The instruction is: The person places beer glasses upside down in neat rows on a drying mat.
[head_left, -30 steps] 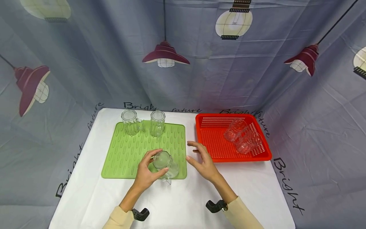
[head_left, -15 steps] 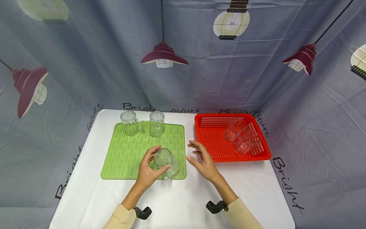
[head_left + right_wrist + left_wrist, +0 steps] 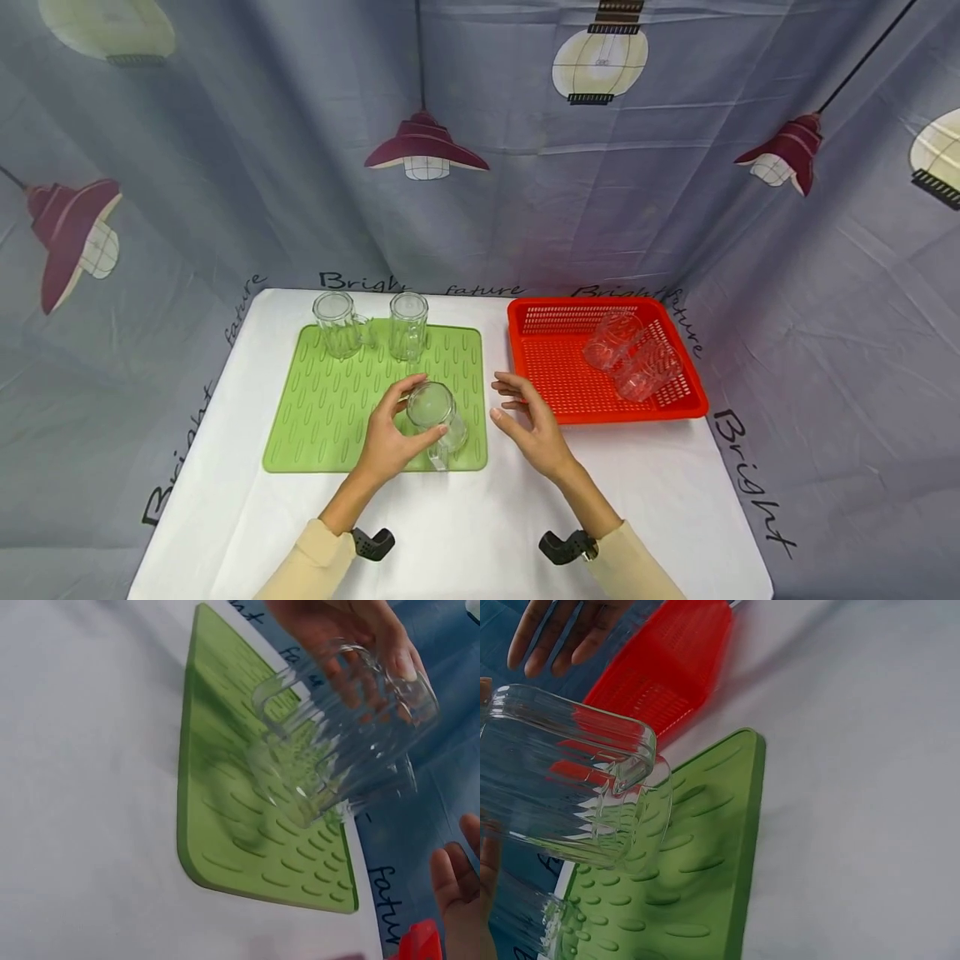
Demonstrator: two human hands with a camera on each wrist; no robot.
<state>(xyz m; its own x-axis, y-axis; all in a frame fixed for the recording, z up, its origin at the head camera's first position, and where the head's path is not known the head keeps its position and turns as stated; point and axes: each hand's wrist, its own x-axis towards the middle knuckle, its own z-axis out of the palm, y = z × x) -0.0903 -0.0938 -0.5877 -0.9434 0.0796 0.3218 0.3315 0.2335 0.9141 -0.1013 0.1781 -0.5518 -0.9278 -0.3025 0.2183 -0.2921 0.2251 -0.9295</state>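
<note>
Mug (image 3: 432, 405) over the mat (image 3: 330, 417) could slip if the left hand (image 3: 389, 443), fingers clamped on its smooth upper end, loosens; right hand (image 3: 532, 427), fingers apart, hangs right of the mat.

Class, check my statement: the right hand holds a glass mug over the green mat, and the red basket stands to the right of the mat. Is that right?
Not quite: the head view shows the left hand, not the right hand, holding the glass mug over the green mat. The red basket does stand to its right.
</note>
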